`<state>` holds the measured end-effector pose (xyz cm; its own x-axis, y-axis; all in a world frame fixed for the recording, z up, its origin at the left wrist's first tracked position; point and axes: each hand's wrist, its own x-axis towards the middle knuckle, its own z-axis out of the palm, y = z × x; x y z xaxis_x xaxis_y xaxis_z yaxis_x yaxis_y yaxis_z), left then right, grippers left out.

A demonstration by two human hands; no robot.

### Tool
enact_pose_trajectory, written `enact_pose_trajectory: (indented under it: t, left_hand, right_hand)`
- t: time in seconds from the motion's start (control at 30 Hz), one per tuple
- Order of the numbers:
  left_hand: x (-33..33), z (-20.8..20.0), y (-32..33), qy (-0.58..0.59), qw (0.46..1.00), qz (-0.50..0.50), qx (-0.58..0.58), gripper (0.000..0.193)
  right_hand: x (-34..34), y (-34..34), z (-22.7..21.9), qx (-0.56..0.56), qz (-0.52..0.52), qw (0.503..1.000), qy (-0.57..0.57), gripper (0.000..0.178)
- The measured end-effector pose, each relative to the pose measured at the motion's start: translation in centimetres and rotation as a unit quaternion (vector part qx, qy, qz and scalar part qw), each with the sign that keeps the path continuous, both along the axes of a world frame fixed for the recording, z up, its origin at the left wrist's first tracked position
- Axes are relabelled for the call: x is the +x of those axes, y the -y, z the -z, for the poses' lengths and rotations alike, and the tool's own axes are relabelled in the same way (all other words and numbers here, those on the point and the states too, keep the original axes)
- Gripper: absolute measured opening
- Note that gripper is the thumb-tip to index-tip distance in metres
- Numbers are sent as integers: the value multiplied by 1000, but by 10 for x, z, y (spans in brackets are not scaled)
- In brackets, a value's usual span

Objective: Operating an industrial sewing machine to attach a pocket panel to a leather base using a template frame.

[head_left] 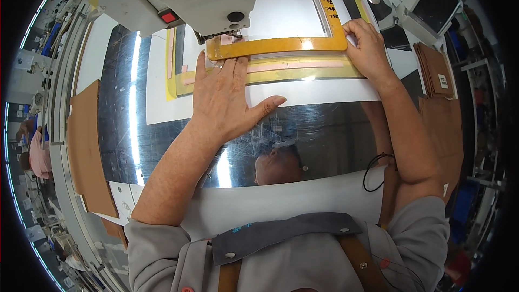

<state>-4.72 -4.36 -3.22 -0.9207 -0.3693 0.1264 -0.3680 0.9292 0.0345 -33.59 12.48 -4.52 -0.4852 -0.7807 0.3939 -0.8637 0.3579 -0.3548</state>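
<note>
Under the head of a sewing machine (211, 0) lies an amber plastic template frame (281, 46) with a rectangular opening and handwriting on its right side. Beneath it are a larger clear sheet edged with yellow tape (265, 75) and pink strips, and white sheet material (167, 111). My left hand (224, 86) lies flat, thumb stretched to the right, its fingertips at the amber frame's front edge near the needle area. At the frame's front right corner my right hand (368, 48) is closed, fingers curled against the edge. Its fingertips are partly hidden.
A shiny metal table (324, 135) spreads in front of me. Brown cardboard (86, 146) stands at its left side, and more brown pieces (434, 70) are stacked at the right. A dark screen (435, 2) sits at the back right. A black cord loop (373, 173) hangs near my right elbow.
</note>
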Motion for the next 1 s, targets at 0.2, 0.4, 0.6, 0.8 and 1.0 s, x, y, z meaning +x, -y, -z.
enact_pose_trajectory:
  t: [0.2,0.4,0.6,0.8,1.0]
  left_hand:
    - [-2,-5,-1,9,999,-14,31,123]
    - [21,-15,5,13,997,-77,21,108]
    - [103,-34,47,-177,971,-161,8,72]
    - [307,-27,130,-247,839,-481,-51,53]
    - [394,-8,157,-179,853,-479,106,24]
  right_hand:
    - [-4,0,3,-34,-10,999,20,13]
    - [-30,6,28,-133,-54,983,115,21]
    - [-74,-8,47,-99,-19,991,90,25]
    - [-70,6,40,-47,-16,999,-12,29]
    - [-69,6,39,-6,2,998,-58,28]
